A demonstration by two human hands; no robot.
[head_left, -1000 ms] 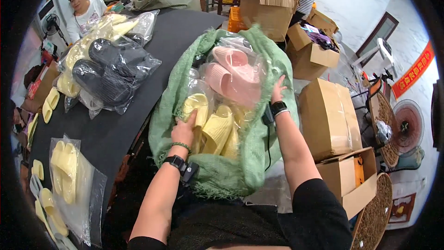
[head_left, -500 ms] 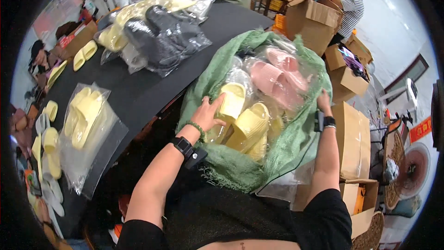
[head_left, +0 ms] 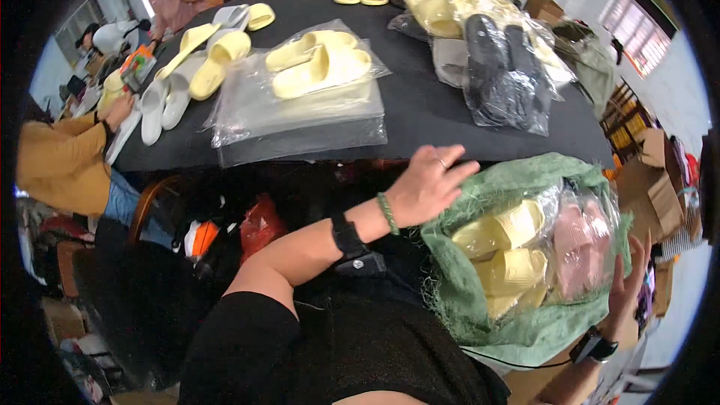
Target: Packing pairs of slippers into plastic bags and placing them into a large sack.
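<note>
A green woven sack (head_left: 525, 167) stands before me at the right, its mouth wide. Inside are bagged slippers: yellow ones (head_left: 514, 274) at the left and a pink pair (head_left: 581, 244) at the right. My left hand (head_left: 429, 189) is over the sack's far left rim, fingers apart and nothing in them. Along the right rim, my right hand (head_left: 628, 281) has its fingers stretched out beside the green cloth; whether it touches the cloth I cannot tell. On the black table (head_left: 427, 120) a yellow pair (head_left: 322, 64) in a clear bag rests on a stack of clear plastic bags (head_left: 300, 120).
Bagged dark slippers (head_left: 506, 67) lie among other bagged pairs at the table's right. Loose yellow and grey slippers (head_left: 180, 90) line its left. A co-worker in a mustard sleeve (head_left: 67, 154) sits at the left. Cardboard boxes (head_left: 651, 187) stand at the right.
The view has swung left, bringing more of the table and the seated co-worker in. My left hand has come off the yellow slippers to the sack's rim. My right hand's fingers have opened out.
</note>
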